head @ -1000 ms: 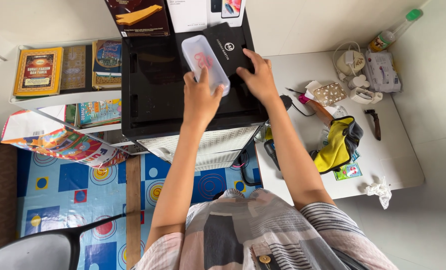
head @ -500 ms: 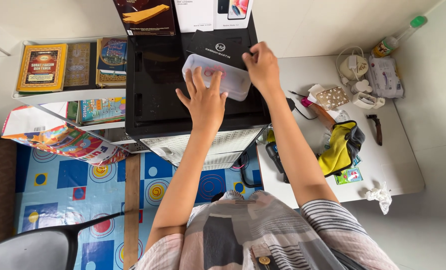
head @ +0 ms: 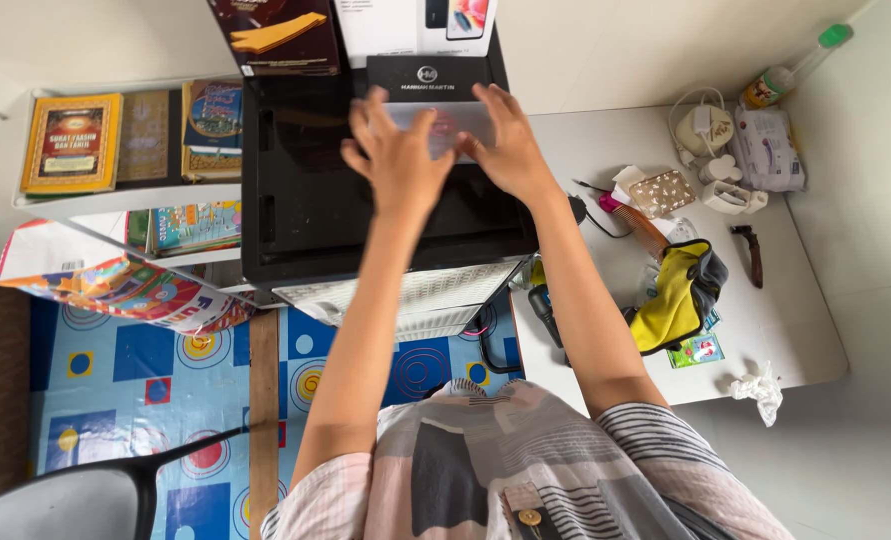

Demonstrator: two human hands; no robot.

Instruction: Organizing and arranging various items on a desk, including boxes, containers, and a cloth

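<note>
A clear plastic box [head: 452, 126] with something pink inside lies crosswise on top of a black cabinet-like unit [head: 306, 190]. Both hands hold it. My left hand [head: 396, 155] covers its left end with fingers spread over it. My right hand [head: 507, 148] grips its right end. Most of the box is hidden under the hands. Right behind it, against the wall, lies a flat black box [head: 427, 77] with a white logo.
A brown carton [head: 274, 35] and a white phone carton [head: 416, 25] stand at the back of the unit. A white shelf [head: 126, 195] with books is on the left. The white table [head: 766, 290] on the right carries a yellow cloth, a comb, chargers, wipes and a bottle.
The clear box turned from lengthwise to crosswise and slid back toward the flat black box. Both hands moved up with it, and the black box now sits square against the wall.
</note>
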